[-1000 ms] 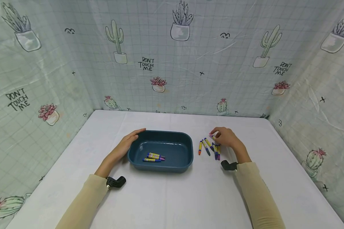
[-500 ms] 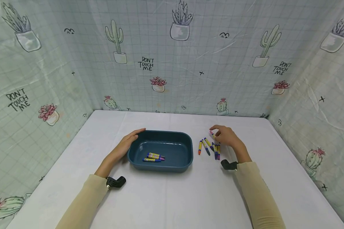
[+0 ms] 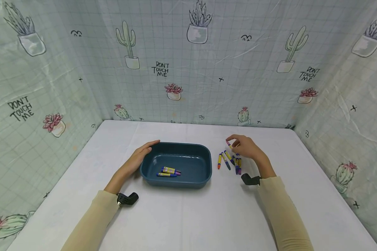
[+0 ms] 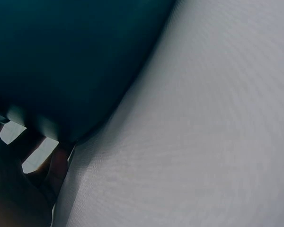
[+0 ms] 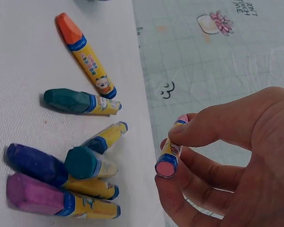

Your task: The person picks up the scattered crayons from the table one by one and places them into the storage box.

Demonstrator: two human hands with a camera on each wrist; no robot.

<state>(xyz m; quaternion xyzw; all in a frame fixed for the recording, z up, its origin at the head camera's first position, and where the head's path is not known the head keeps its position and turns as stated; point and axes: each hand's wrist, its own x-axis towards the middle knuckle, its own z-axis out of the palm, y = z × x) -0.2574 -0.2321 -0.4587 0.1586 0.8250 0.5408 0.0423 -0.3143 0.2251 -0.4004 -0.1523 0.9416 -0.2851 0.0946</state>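
My right hand [image 3: 246, 146] pinches a pink crayon [image 5: 169, 153] between thumb and fingers. In the right wrist view one flat pink end faces the camera, and the paper sleeve is yellow and blue. Close beside this hand lies a loose group of crayons: an orange crayon [image 5: 85, 54], a teal crayon [image 5: 68, 100], a dark blue crayon [image 5: 35, 163], a purple crayon [image 5: 33, 194] and others. My left hand [image 3: 135, 161] rests against the left side of a dark blue-green plastic basin [image 3: 191, 164]; its extended fingers touch the outer wall.
Several crayons [image 3: 169, 170] lie in the basin near its front left. A white cloth covers the table [image 3: 182, 216]. Behind and at both sides hangs a cactus-print curtain [image 3: 220, 97]. Each wrist carries a black camera [image 3: 128, 198].
My right hand has lifted the pink crayon from beside the other crayons and moved it slightly back and to the left. The left hand and the basin stay in place.
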